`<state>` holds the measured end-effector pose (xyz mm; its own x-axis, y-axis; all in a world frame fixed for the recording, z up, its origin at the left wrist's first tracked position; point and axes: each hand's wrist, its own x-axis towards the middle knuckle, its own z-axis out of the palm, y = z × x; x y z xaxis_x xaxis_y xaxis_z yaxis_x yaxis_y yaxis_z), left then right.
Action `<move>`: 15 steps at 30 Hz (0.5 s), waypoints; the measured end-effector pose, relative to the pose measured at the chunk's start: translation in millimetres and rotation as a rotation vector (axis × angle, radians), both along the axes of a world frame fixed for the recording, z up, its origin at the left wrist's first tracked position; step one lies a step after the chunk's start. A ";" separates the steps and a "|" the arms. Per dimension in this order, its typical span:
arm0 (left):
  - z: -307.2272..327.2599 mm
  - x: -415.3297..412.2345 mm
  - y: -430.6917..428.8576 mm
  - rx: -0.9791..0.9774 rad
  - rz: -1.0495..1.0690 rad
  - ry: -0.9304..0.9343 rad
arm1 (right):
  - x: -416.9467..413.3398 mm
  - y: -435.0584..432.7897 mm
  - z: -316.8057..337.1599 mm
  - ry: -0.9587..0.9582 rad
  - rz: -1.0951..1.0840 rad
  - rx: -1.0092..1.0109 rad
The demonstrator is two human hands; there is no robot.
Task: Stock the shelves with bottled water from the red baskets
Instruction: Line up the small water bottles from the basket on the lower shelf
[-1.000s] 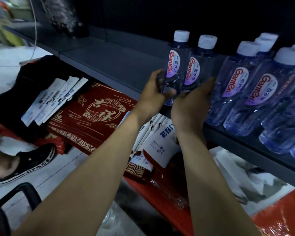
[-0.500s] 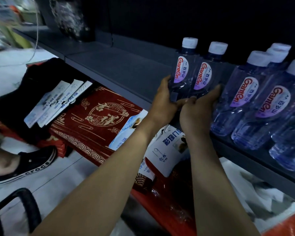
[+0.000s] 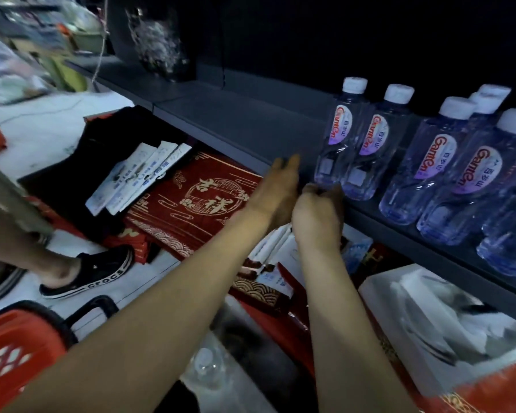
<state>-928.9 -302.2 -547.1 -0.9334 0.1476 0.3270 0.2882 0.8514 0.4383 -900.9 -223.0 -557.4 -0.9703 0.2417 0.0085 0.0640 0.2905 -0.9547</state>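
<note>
- Two bottles [image 3: 352,141] stand upright on the shelf [image 3: 251,123].
- Left hand [image 3: 276,189] open, empty, just beside them.
- Right hand [image 3: 318,216] loosely curled, empty.

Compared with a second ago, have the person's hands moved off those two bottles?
Yes. Both the left hand and right hand have let go and pulled back toward the shelf's front edge; the two bottles stand alone.

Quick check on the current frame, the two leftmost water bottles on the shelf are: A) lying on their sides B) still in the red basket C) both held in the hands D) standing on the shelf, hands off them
D: the two leftmost bottles stand upright on the grey shelf, while the left hand and right hand sit below the shelf edge, holding nothing.
</note>
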 end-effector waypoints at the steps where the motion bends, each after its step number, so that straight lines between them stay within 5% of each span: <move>1: -2.4 9.4 -12.3 -0.058 0.055 -0.002 | 8.6 -6.0 -0.3 0.000 0.016 -0.009; 6: -15.8 81.3 -99.2 -0.369 0.319 -0.071 | 43.7 -45.6 15.8 0.084 0.095 0.182; 15: -19.4 245.5 -249.8 -0.471 0.691 -0.155 | 141.3 -188.7 16.0 0.334 0.604 0.549</move>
